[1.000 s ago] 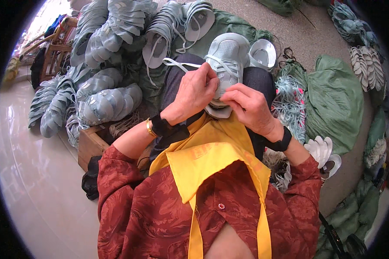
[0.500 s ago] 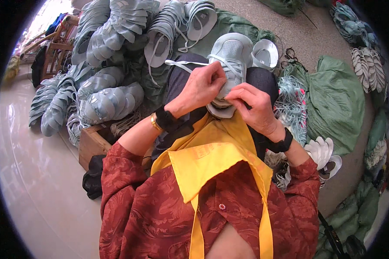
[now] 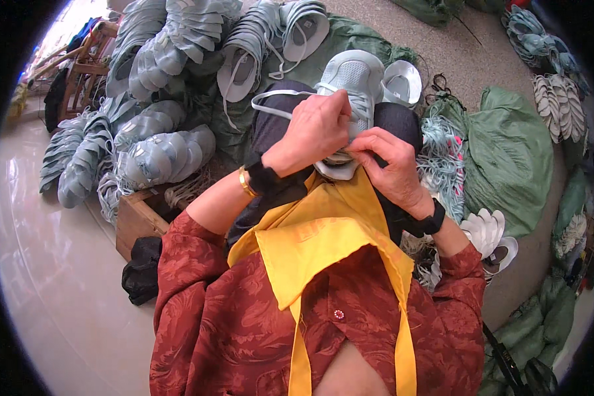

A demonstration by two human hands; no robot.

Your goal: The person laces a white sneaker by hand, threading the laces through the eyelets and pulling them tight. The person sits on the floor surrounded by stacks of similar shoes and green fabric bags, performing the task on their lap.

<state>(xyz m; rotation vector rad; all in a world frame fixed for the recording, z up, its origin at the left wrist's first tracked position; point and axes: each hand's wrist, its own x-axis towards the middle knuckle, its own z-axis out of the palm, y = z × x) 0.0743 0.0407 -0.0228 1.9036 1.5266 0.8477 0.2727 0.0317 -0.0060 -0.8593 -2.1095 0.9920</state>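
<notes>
A pale blue-grey shoe upper [image 3: 355, 71] lies between my knees, toe pointing away, with its tongue and lace rows facing up. A light flat shoelace [image 3: 263, 104] loops out over my left thigh and runs back under my left hand [image 3: 315, 130]. That hand is closed over the lace rows, fingers pinched together; the fingertips and the lace end are hidden. On the upper's right edge, near the ankle opening, my right hand [image 3: 394, 166] pinches with thumb and forefinger. Below both hands the collar end of the upper rests against the yellow apron [image 3: 323, 231].
Stacks of nested shoe uppers [image 3: 168, 155] stand to the left, more [image 3: 244, 63] at the far side. A wooden box [image 3: 133, 221] sits by my left elbow. On the right are a bundle of pale laces [image 3: 442, 155], a green sack [image 3: 511, 158] and white uppers [image 3: 483, 231].
My left hand has shifted slightly right and down, turning its knuckles over the lace rows. The lace loop on the left has drawn into a rounder curve. My right hand stays nearly in place.
</notes>
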